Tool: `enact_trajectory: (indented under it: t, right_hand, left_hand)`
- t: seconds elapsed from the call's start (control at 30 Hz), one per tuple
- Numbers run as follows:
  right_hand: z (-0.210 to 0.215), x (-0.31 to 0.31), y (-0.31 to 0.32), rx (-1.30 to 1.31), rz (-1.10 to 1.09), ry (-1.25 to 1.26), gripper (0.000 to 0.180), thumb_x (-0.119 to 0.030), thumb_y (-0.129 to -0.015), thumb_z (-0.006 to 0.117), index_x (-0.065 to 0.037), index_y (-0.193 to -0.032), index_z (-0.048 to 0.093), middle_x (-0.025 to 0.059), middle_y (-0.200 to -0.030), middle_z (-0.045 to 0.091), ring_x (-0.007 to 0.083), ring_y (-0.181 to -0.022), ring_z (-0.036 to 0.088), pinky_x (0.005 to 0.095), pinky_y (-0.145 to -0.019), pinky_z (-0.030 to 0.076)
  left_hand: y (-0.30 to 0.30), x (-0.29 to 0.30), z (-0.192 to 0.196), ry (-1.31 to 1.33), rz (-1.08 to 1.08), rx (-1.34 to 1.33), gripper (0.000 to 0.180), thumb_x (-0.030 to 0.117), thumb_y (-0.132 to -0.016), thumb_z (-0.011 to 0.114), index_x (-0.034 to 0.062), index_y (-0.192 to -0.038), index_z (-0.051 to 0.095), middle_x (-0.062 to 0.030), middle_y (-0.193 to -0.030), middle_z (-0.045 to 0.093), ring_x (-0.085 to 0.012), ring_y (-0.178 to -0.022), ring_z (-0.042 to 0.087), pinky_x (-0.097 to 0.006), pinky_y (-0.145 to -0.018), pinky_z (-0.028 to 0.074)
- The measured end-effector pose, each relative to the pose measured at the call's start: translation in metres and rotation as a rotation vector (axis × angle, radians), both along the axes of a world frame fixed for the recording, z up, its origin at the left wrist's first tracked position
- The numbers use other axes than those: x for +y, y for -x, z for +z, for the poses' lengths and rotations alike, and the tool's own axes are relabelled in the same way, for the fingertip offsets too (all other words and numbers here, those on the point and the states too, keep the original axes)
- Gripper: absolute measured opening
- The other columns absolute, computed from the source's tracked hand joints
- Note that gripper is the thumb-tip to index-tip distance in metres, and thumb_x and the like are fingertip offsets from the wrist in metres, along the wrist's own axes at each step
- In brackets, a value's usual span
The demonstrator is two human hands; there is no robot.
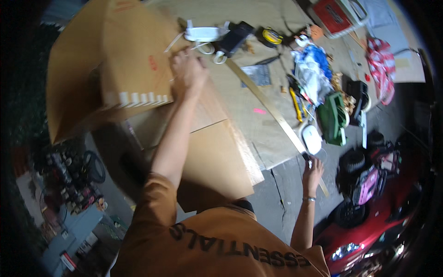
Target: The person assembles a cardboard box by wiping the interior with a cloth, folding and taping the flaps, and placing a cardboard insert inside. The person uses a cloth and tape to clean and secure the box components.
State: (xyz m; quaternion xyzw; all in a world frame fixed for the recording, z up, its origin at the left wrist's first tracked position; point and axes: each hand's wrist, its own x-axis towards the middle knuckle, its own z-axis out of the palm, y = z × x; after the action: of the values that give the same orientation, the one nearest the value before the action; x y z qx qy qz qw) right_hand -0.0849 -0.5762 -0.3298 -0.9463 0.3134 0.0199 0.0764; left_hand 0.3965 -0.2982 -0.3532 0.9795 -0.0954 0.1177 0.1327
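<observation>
A large brown cardboard box [134, 51] stands tilted at the left, blurred, with white stripes along its lower edge. My left hand [189, 71] is at its right edge, fingers curled against the cardboard; motion softens their outline. Below my left arm lies a flat cardboard piece [217, 157] with a crease across it, reaching past the table's front edge. My right hand [314, 170] is off the table's front right corner, closed on a small dark object [306, 157] whose kind I cannot make out. A long metal straightedge [263, 99] runs diagonally over the table to beside that hand.
The paper-covered table [272, 134] carries a white router-like device [203, 33], a black case [236, 38], a tape measure [271, 37], yellow-handled pliers [296, 104], a white mouse-shaped device [312, 139] and a green tape dispenser [333, 117]. A red-and-white cooler [334, 17] stands far right. A red car [369, 231] is lower right.
</observation>
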Motion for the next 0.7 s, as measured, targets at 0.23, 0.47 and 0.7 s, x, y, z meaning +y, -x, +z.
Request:
enact_trajectory:
  t: [0.23,0.47,0.7]
  right_hand:
    - [0.01,0.003,-0.02,0.011,-0.048,0.126,0.037,-0.023,-0.096,0.07,-0.006,-0.127,0.059,0.0133,-0.118,0.062,0.0337,-0.113,0.057,0.0469,-0.097,0.046]
    - [-0.009,-0.025,-0.067,-0.198,0.062,0.148,0.047,-0.011,-0.088,0.073,-0.006,-0.133,0.057,0.0172,-0.125,0.058,0.0394,-0.117,0.057,0.0478,-0.098,0.049]
    - [-0.015,-0.034,-0.12,-0.116,0.078,0.223,0.032,-0.012,-0.094,0.064,-0.009,-0.126,0.061,0.0118,-0.121,0.061,0.0369,-0.114,0.058,0.0446,-0.093,0.054]
  left_hand:
    - [-0.025,0.004,0.003,0.001,0.007,0.329,0.027,0.025,-0.097,0.065,0.0047,-0.115,0.064,-0.0204,-0.119,0.067,-0.0382,-0.109,0.067,-0.052,-0.087,0.054]
    - [-0.023,-0.018,0.011,0.213,-0.019,0.25,0.021,0.019,-0.099,0.061,0.0023,-0.112,0.061,-0.0227,-0.114,0.066,-0.0426,-0.106,0.066,-0.055,-0.088,0.051]
    - [-0.03,-0.065,0.048,0.333,-0.05,0.202,0.023,0.022,-0.101,0.059,-0.0002,-0.107,0.065,-0.0222,-0.111,0.069,-0.0385,-0.101,0.07,-0.049,-0.088,0.056]
